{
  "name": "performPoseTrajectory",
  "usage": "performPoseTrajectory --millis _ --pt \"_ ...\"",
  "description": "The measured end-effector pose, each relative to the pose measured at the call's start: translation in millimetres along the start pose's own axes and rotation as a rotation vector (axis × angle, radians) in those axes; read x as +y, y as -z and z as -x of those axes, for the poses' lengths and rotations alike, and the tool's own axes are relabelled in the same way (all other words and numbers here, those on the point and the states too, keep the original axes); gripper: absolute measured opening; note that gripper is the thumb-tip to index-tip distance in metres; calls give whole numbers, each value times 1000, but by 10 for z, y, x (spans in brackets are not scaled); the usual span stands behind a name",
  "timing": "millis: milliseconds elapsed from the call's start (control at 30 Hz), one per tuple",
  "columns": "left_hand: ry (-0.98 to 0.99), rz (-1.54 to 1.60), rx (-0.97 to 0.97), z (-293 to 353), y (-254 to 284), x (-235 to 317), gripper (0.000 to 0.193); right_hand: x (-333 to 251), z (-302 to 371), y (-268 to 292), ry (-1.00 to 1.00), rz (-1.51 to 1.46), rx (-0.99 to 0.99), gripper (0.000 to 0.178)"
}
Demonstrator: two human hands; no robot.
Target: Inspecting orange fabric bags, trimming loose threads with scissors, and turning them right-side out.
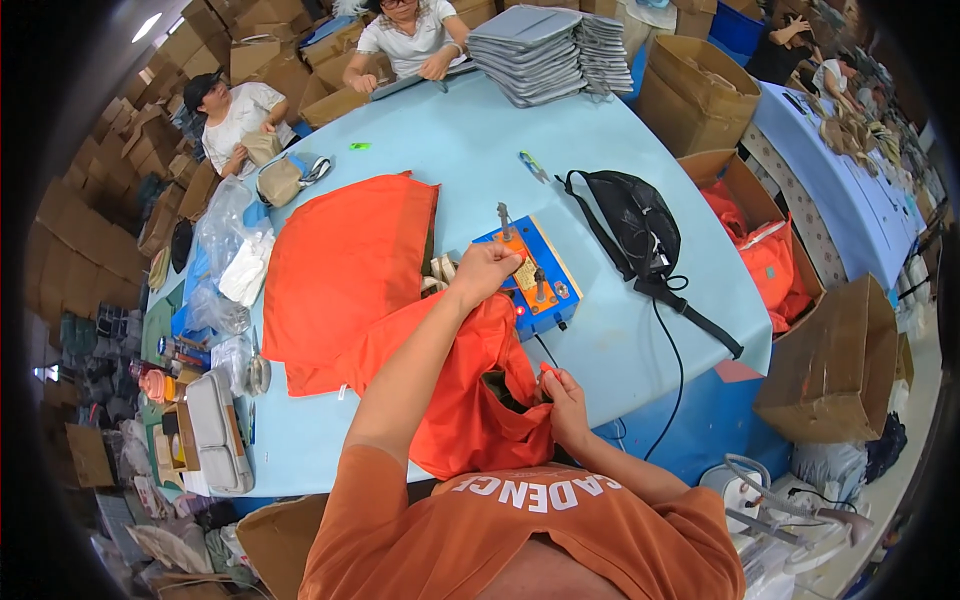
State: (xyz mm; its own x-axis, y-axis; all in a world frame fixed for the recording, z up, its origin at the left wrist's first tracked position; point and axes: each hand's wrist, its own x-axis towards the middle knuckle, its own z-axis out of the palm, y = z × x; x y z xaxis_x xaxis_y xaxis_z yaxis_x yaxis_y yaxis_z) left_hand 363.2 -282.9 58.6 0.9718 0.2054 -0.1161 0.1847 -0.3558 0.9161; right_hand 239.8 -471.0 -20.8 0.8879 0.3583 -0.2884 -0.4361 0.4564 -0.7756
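Note:
An orange fabric bag (pixel 462 400) lies crumpled across my lap and the table's near edge, its dark lining showing at an opening. My right hand (pixel 567 408) is closed in a pinch on an edge of that fabric. Over a blue box-shaped electric device (pixel 545 318) with an orange top plate, my left hand (pixel 484 274) has its fingers pressed together; what they hold, if anything, is hidden. Two upright metal posts and a lit red lamp show on the device. Beneath my left forearm a stack of flat orange bags (pixel 345 265) spreads out to the left.
A black waist bag (pixel 632 222) with straps lies right of the device; a dark cable (pixel 677 375) runs off the table edge. Grey folded pieces (pixel 527 55) are stacked at the far side. Two co-workers sit opposite. Cardboard boxes (pixel 825 365) stand at right.

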Motion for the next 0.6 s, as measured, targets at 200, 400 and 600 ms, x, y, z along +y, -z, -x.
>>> performPoseTrajectory --millis 200,400,600 --pt "57 -70 -93 -42 47 -20 17 34 -12 18 29 49 16 18" --pt "9 -2 -47 -14 15 14 17 4 -11 4 1 45 28 19" --pt "27 210 -71 -15 35 -37 16 -18 -9 -20 -31 26 46 17"
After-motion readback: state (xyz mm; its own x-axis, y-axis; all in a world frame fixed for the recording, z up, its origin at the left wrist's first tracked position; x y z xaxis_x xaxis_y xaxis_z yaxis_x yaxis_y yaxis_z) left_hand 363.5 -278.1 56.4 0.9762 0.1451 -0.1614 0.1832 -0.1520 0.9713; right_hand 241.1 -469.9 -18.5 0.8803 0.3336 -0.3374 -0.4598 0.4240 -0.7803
